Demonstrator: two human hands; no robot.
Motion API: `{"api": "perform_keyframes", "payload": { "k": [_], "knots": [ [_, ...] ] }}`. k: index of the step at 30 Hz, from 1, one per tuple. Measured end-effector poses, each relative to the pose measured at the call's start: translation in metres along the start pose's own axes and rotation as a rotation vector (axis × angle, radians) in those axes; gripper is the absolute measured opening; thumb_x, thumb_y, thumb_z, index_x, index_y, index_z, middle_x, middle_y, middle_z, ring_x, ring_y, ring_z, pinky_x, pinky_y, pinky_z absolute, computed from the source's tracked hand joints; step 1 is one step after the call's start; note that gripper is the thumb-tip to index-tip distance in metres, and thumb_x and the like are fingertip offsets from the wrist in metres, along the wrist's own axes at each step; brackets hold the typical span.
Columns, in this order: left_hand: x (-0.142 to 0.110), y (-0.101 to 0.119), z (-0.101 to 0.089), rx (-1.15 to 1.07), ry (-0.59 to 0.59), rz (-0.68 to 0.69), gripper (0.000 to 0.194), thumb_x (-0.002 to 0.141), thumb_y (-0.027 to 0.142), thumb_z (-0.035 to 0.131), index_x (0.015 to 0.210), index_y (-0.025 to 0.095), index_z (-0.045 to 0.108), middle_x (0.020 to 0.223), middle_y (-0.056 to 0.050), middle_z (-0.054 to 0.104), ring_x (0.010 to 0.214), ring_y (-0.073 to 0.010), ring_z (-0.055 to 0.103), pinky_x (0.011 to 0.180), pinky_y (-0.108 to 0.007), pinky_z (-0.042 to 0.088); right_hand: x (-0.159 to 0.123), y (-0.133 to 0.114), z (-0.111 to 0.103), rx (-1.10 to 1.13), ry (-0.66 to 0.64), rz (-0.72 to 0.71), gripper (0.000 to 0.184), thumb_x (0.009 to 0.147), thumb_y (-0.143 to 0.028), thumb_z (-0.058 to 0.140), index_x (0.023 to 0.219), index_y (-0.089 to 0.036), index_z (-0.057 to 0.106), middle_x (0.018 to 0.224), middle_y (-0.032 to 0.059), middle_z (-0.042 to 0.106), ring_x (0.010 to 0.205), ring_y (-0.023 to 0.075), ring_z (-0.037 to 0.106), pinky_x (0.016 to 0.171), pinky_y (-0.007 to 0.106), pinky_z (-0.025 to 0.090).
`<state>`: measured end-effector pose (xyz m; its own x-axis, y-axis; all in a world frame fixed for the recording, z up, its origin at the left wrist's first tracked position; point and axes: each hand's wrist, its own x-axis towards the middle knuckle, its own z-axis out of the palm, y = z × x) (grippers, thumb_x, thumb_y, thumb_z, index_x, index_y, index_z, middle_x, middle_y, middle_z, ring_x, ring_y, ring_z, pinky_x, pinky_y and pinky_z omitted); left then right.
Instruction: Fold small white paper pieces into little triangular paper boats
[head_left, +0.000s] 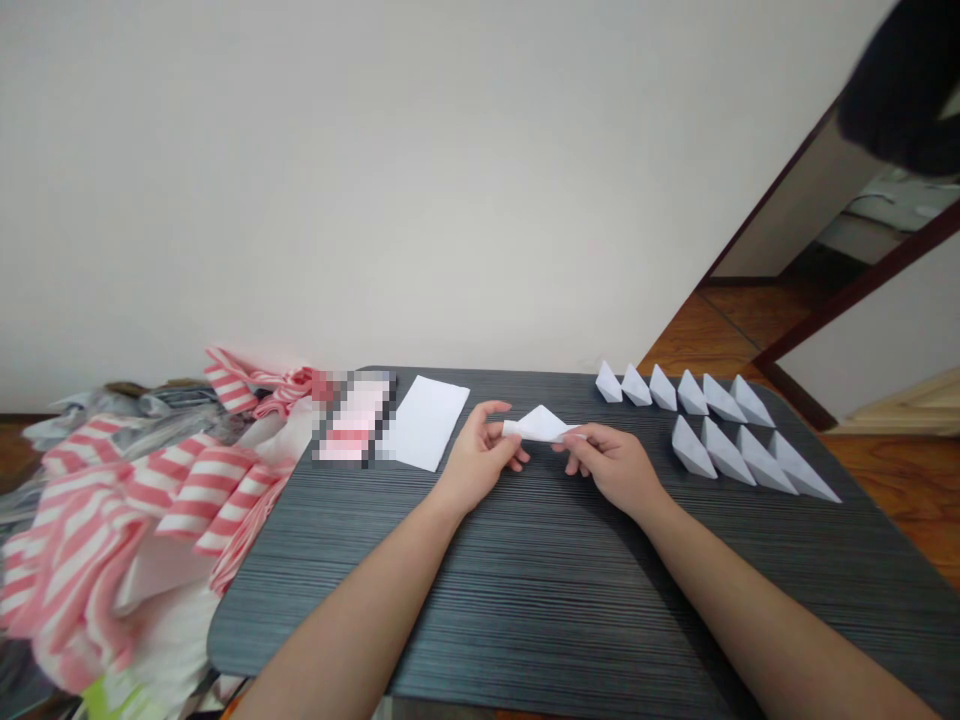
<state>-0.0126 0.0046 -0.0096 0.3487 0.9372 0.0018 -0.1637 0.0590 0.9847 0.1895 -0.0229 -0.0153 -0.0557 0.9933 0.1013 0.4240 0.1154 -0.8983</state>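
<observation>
I see the left hand (480, 452) and right hand (609, 462) pinching opposite ends of a folded white paper (541, 424) above the worktop (517, 590).

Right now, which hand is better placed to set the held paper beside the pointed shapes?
Probably the right hand: both pinch the folded paper, but the right is nearer the pointed shapes than the left hand.

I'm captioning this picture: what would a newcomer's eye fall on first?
Probably the left hand and right hand, holding a folded paper over the dark table. Next, the back row of six white folded shapes and front row of four, at the table's right. The striped cloth heaped left also stands out.
</observation>
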Motion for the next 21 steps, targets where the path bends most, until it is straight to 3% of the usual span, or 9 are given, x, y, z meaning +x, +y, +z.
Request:
{"api": "perform_keyframes", "payload": {
  "k": [2,6,11,15,21],
  "knots": [
    [-0.001,0.001,0.001,0.043,-0.029,-0.027,0.046,0.077,0.026,0.060,0.117,0.017,0.040,0.070,0.000,0.061,0.058,-0.0105,0.059,0.054,-0.022,0.047,0.000,0.000,0.000,-0.002,-0.040,-0.006,0.029,0.086,-0.039,0.050,0.085,-0.017,0.069,0.057,0.0021,0.063,0.048,0.0127,0.052,0.049,0.025,0.041],
    [0.000,-0.002,0.000,0.122,-0.027,-0.044,0.037,0.079,0.028,0.057,0.112,0.014,0.047,0.063,0.000,0.060,0.051,-0.0091,0.056,0.051,-0.020,0.045,0.001,0.001,0.002,0.030,-0.089,-0.017,0.027,0.085,-0.039,0.051,0.086,-0.017,0.068,0.059,0.0019,0.063,0.048,0.0121,0.051,0.049,0.024,0.041],
    [0.001,-0.008,-0.002,0.145,0.002,-0.030,0.036,0.082,0.031,0.054,0.113,0.014,0.047,0.061,0.000,0.061,0.050,-0.0099,0.056,0.051,-0.021,0.045,0.001,0.004,0.006,0.094,-0.086,0.002,0.028,0.084,-0.037,0.054,0.103,-0.018,0.060,0.060,0.0009,0.064,0.050,0.0126,0.053,0.049,0.024,0.041],
    [0.002,-0.010,-0.003,0.202,-0.022,-0.037,0.024,0.083,0.033,0.052,0.097,0.013,0.053,0.062,-0.002,0.062,0.052,-0.0100,0.057,0.052,-0.021,0.045,0.000,0.005,0.007,0.071,-0.057,-0.009,0.024,0.084,-0.038,0.054,0.096,-0.018,0.061,0.057,0.0004,0.063,0.048,0.0123,0.052,0.048,0.024,0.041],
    [0.000,-0.008,-0.003,0.199,-0.055,-0.040,0.021,0.083,0.033,0.051,0.093,0.015,0.051,0.063,-0.001,0.063,0.051,-0.0098,0.057,0.052,-0.021,0.046,-0.001,0.002,0.005,0.036,-0.018,-0.020,0.023,0.086,-0.039,0.051,0.089,-0.018,0.061,0.058,0.0014,0.064,0.049,0.0133,0.055,0.049,0.025,0.042]
  ]
}}
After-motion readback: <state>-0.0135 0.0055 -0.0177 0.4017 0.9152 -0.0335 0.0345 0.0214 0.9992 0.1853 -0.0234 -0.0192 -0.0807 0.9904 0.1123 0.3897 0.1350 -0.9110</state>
